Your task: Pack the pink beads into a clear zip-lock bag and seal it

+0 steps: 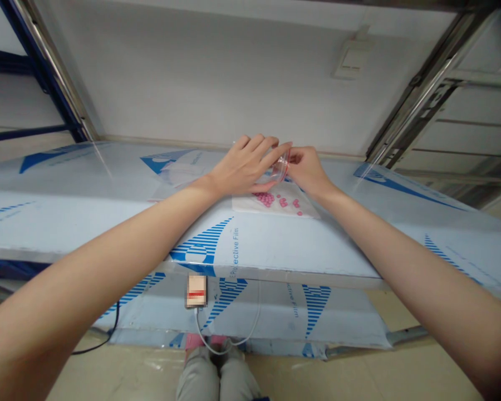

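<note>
A clear plastic zip bag [280, 168] with a red line along its mouth is held up over the table. My left hand [240, 167] grips the bag from the left, its thumb and fingers apart around the opening. From the right, my right hand [308, 166] pinches the bag's red-lined edge with bent fingers; whether those fingers also hold something small is hidden. Just below the hands, small pink beads [266, 199] lie in a cluster, with several loose ones to the right, on a white sheet [242, 205].
Film with blue printing covers the table [300, 250]. Clear plastic [173, 174] lies left of my hands. A white wall [217, 78] with a switch [353, 58] stands behind. Below the front edge, a small device [196, 291] hangs with a white cable [209, 348].
</note>
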The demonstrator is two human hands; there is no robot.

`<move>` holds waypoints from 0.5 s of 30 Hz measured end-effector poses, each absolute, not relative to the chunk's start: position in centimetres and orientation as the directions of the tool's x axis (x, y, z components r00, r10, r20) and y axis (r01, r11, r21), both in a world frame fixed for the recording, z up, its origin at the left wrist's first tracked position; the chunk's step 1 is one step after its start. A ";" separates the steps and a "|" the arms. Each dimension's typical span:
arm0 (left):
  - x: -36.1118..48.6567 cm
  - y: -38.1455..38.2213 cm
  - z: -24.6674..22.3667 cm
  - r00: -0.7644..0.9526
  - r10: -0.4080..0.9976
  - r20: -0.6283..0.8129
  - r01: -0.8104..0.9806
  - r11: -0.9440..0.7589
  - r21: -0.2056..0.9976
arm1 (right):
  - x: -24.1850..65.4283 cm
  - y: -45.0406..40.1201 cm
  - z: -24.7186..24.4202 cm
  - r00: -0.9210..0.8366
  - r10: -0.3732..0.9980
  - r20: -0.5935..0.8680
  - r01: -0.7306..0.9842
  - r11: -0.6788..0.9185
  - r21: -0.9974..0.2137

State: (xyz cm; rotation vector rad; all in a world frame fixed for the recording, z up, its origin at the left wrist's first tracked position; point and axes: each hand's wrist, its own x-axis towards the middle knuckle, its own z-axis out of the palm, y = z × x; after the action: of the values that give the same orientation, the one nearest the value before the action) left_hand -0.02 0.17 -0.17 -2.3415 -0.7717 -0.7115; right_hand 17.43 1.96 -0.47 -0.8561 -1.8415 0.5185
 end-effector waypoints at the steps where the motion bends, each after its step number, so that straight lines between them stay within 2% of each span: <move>1: 0.0 0.1 -0.2 0.689 0.354 0.633 0.660 -0.667 -0.345 | 17.4 2.0 -0.4 -0.247 0.754 0.608 0.331 0.656 -0.679; 8: -0.2 0.4 -0.3 0.675 0.324 0.662 0.667 -0.652 -0.361 | 17.5 2.0 -0.4 -0.274 0.765 0.582 0.322 0.644 -0.694; 15: -0.8 0.9 -0.4 0.601 0.307 0.738 0.700 -0.648 -0.300 | 18.1 2.4 -0.2 -0.263 0.757 0.598 0.321 0.653 -0.686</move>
State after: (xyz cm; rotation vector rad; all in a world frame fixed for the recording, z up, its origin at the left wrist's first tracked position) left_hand -0.76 0.90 -0.38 -2.2478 -0.7929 -0.8847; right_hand 18.13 2.36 -0.24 -0.8563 -1.8514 0.5354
